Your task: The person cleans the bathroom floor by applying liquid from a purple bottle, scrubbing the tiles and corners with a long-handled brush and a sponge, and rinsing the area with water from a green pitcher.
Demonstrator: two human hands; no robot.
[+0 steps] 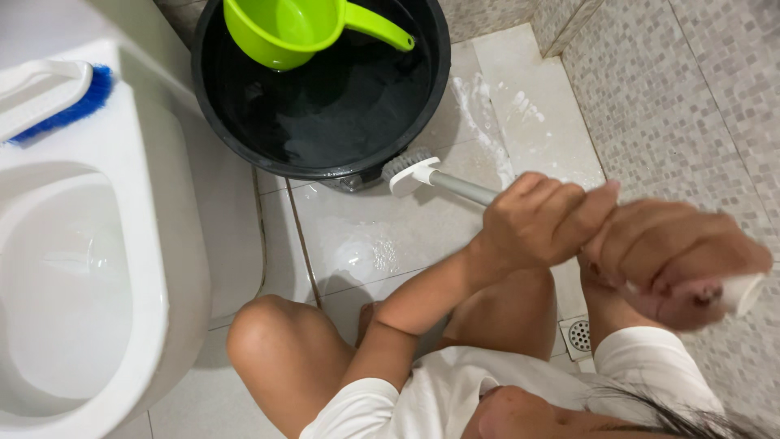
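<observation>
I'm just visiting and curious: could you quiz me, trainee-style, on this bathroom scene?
1. True or false: both hands grip the brush.
2. Where is the green scoop? A) in the bucket B) on the toilet C) on the floor
3. What colour are the bristles of the other brush on the toilet?

Key: 1 true: left hand and right hand both hold its handle. 2 A. 3 blue.
</observation>
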